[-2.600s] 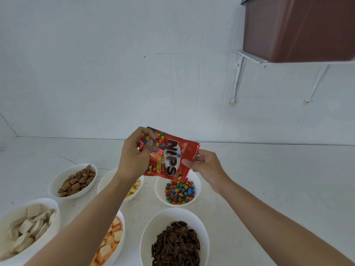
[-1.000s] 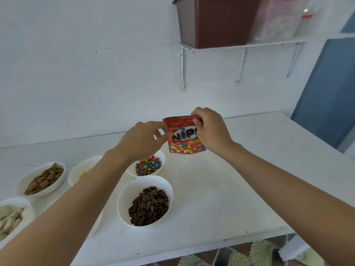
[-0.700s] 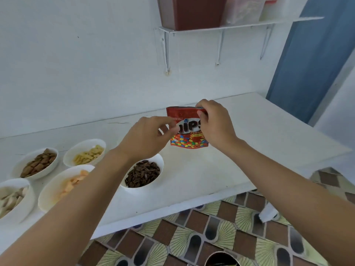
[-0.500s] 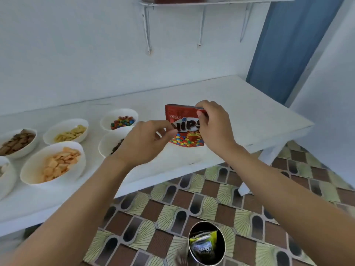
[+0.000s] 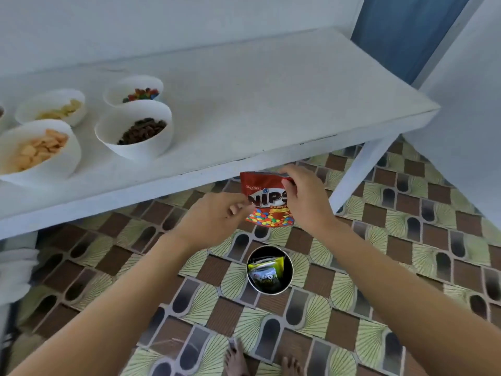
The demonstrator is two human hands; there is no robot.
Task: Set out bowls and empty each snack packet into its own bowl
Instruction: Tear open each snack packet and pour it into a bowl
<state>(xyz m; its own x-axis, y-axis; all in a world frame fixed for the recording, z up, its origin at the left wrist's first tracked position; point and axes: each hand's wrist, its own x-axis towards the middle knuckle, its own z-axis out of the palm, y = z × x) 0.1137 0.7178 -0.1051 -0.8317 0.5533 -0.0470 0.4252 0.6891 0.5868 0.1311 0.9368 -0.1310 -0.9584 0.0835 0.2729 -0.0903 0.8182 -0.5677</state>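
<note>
A red Nips packet (image 5: 264, 202) hangs upright between both hands, in front of the table's front edge and above the floor. My right hand (image 5: 306, 199) pinches its top right corner and covers its right side. My left hand (image 5: 217, 218) pinches its left edge. On the white table (image 5: 271, 104) stand white bowls: coloured candies (image 5: 135, 90), dark seeds (image 5: 135, 128), orange crackers (image 5: 38, 150) and pale yellow snacks (image 5: 51, 108).
A small round black bin (image 5: 270, 270) with several crumpled packets inside stands on the patterned tile floor, below the held packet. Bare feet (image 5: 235, 359) show at the bottom edge. A white table leg (image 5: 357, 175) stands to the right, a blue door (image 5: 406, 31) beyond.
The view has swung from the wall and bowls down to the floor. Both hands carried the packet away from the candy bowl, turned it upright, and now hold it over the bin.
</note>
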